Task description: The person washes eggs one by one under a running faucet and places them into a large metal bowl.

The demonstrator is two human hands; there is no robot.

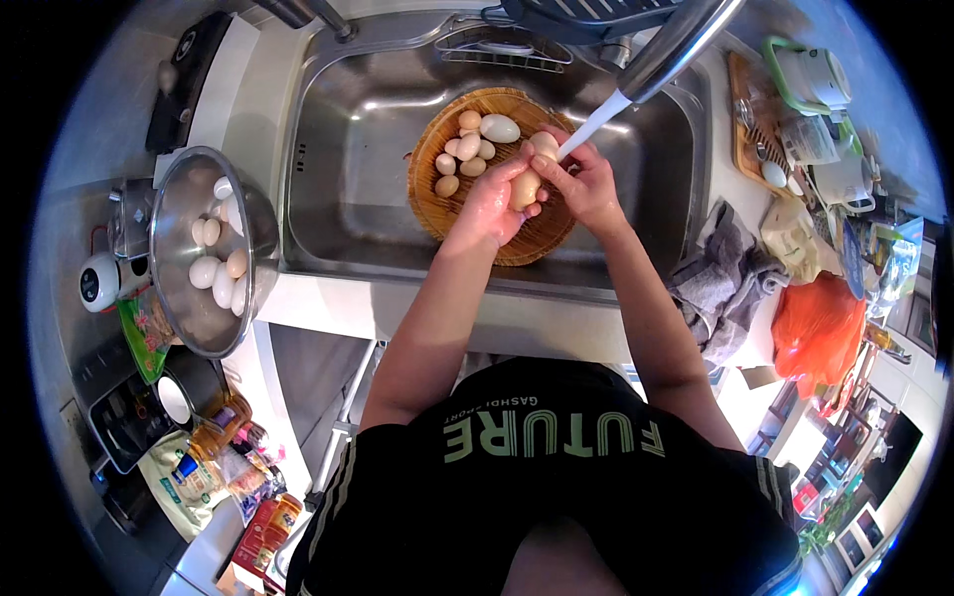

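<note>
My left hand point(493, 200) cups a wet beige egg point(525, 190) in its palm. Just above it, a second pale egg point(544, 144) lies between the thumb and fingers of my right hand point(589, 186), with the left fingertips close by. Water point(594, 123) streams from the metal faucet point(674, 48) onto the right hand and that egg. Both hands are over a round woven basket point(428, 205) in the stainless steel sink point(358, 179). Several small eggs point(469, 147) and a larger pale egg point(499, 128) rest in the basket's left part.
On the left counter, a steel bowl point(195, 313) holds several eggs point(223, 286). A grey towel point(734, 279) and a red plastic bag point(818, 331) lie right of the sink. Behind them is a wooden board point(745, 160). A wire rack point(503, 54) hangs at the sink's back.
</note>
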